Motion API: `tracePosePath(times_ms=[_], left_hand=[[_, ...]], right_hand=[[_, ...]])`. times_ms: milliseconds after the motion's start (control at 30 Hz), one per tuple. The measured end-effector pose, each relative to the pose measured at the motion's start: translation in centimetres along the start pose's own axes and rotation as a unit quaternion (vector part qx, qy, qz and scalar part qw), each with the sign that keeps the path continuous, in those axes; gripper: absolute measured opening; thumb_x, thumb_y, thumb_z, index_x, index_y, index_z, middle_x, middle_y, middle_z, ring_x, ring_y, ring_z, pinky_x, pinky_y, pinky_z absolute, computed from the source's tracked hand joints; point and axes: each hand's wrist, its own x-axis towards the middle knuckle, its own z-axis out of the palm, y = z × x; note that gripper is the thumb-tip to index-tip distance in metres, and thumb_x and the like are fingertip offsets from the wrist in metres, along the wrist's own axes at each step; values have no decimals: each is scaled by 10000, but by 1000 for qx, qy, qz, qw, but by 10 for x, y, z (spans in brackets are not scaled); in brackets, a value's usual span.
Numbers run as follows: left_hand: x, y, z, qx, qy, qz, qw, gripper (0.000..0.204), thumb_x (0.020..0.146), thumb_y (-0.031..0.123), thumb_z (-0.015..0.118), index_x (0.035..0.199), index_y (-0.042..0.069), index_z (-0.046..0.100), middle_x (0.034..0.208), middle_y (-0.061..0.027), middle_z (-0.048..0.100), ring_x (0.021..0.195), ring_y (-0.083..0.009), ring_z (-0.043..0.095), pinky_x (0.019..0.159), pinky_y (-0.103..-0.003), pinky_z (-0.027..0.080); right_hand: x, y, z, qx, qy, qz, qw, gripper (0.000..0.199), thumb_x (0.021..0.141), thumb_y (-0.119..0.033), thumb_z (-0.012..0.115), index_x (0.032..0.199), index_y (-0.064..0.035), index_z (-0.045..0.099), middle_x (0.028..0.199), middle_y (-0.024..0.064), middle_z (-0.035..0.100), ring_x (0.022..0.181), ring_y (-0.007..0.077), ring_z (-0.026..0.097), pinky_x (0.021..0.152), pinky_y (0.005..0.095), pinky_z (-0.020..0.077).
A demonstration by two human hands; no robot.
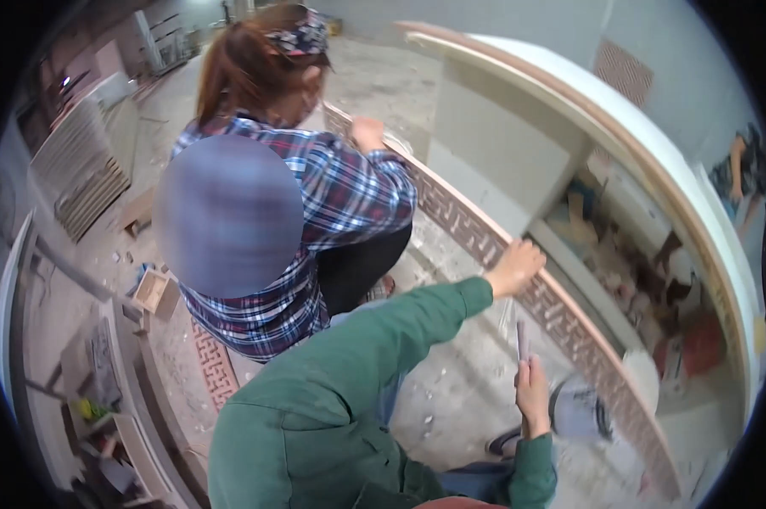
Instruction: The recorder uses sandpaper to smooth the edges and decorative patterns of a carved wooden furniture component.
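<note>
A long, narrow wooden board (pixel 463 222) with a carved fretwork pattern stands on edge, running from upper left to lower right. My left hand (pixel 517 268), in a green sleeve, is closed over its top edge near the middle. Below it, on the near side of the board, my right hand (pixel 532 394) grips a thin, flat stick (pixel 522 339) pointing upward. The stick's exact kind is unclear. Its tip is apart from the carved face. Farther up the same board, a co-worker's hand (pixel 367 134) rests on the top edge.
A co-worker in a plaid shirt (pixel 357 191) crouches close at my left. Behind the board stands a large pale cabinet (pixel 510 136) with a curved top. A bucket (pixel 580 409) sits by the board's lower part. Another carved strip (pixel 213 365) and a small wooden box (pixel 152 290) lie left.
</note>
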Motion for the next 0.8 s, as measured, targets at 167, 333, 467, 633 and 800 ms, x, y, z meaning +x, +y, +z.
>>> tracePosePath(times_ms=[167, 333, 467, 633, 800], left_hand=[[-2, -9, -25, -30, -26, -24, 999, 469, 507, 136, 785, 906, 65, 549, 917, -83, 534, 960, -293, 515, 853, -397, 394], [2, -23, -12, 19, -35, -12, 999, 369, 496, 152, 799, 800, 96, 596, 909, -77, 566, 947, -278, 536, 836, -402, 407], [3, -19, -12, 32, -24, -16, 999, 332, 510, 169, 775, 787, 130, 597, 810, -43, 577, 889, -257, 549, 806, -392, 385], [3, -21, -9, 9, -47, -7, 999, 266, 543, 149, 730, 777, 144, 604, 782, -37, 583, 845, -254, 562, 794, -408, 379], [19, -30, -13, 49, -178, -40, 982, 165, 634, 131, 647, 797, 129, 677, 825, -99, 664, 869, -318, 634, 776, -467, 456]], right_hand=[[36, 9, -20, -16, -19, -81, 996, 272, 949, -259, 510, 1099, -33, 496, 794, 205, 608, 753, 376, 613, 650, 441, 451], [40, 10, -21, -41, -23, -145, 988, 256, 927, -242, 551, 1071, -37, 503, 877, 263, 607, 825, 461, 587, 672, 472, 453], [43, 17, -24, -50, -13, -144, 988, 234, 953, -231, 497, 1067, -29, 531, 770, 245, 592, 733, 436, 591, 624, 467, 439], [41, 30, -20, 9, -28, -18, 999, 240, 970, -233, 459, 954, -11, 550, 704, 187, 556, 630, 304, 567, 594, 411, 429], [53, 8, -2, 89, 4, -46, 995, 269, 979, -273, 451, 876, -31, 510, 597, 53, 482, 570, 152, 488, 532, 342, 391]])
